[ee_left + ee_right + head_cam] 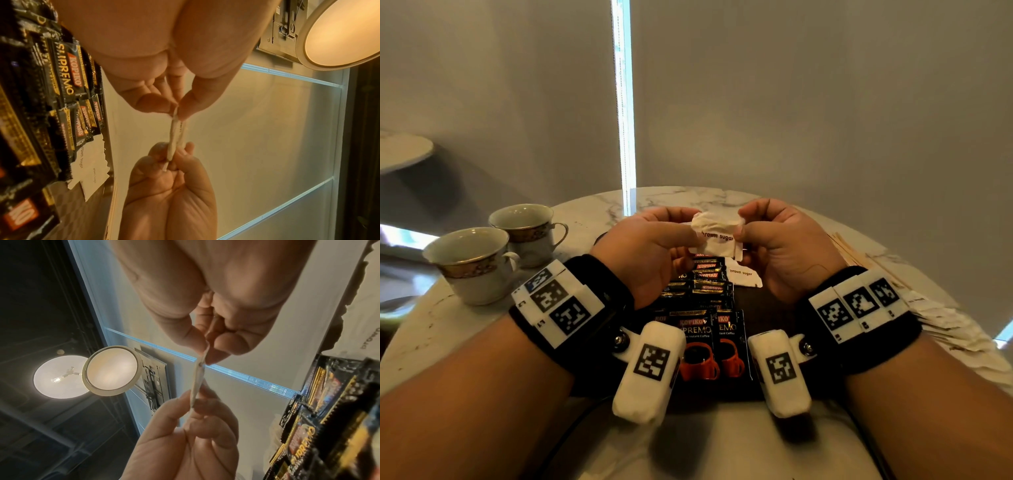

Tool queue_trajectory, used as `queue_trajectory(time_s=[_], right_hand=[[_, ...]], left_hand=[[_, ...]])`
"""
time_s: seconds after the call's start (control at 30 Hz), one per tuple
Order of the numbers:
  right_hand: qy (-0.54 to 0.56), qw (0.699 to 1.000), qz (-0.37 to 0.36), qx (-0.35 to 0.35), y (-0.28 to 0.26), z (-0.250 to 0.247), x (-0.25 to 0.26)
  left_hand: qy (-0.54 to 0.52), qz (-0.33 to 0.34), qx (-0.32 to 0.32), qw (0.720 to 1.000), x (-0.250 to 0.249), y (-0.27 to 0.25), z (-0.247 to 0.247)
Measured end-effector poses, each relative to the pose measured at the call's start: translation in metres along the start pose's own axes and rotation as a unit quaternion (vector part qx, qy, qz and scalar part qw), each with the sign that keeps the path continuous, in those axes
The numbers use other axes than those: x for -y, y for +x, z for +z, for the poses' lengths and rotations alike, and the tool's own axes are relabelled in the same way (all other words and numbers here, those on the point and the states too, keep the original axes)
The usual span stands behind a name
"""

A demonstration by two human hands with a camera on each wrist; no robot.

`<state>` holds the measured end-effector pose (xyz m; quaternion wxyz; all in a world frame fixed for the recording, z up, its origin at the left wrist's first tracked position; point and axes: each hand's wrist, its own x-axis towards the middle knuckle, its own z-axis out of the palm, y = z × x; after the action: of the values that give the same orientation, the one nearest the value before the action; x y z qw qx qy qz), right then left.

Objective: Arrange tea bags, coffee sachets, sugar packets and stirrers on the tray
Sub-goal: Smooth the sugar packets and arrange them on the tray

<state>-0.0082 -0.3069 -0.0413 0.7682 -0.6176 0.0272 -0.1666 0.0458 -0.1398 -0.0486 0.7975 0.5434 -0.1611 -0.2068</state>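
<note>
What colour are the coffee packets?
The coffee packets are black with gold and red; the head view shows them best.

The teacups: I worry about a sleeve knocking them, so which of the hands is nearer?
Left. The left hand is just right of the teacups, pinching the brown sugar packet; the right hand pinches its far end, farther away.

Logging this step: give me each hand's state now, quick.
Left hand: closed, pinching the left edge of the brown sugar packet.
Right hand: closed, pinching the same packet's right edge.
</note>
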Motion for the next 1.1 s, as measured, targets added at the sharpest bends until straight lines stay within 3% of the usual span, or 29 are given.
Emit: queue_trajectory(time_s=[0.1, 0.23, 0.8, 1.1], right_hand=[[0.029, 1.0, 0.0, 0.012, -0.001, 0.001, 0.0], [-0.03, 0.998, 0.029, 0.051, -0.003, 0.001, -0.001], [-0.122, 0.989, 0.002, 0.081, -0.004, -0.004, -0.003], [-0.131, 0.988, 0.021, 0.083, 0.008, -0.019, -0.003]], left_hand=[[0.031, 0.007, 0.0, 1.0, 0.001, 0.0, 0.0], [0.034, 0.009, 0.01, 0.999, 0.002, 0.0, 0.0], [0.045, 0.022, 0.034, 0.998, 0.001, -0.005, 0.004], [0.044, 0.013, 0.026, 0.999, 0.002, -0.001, 0.002]])
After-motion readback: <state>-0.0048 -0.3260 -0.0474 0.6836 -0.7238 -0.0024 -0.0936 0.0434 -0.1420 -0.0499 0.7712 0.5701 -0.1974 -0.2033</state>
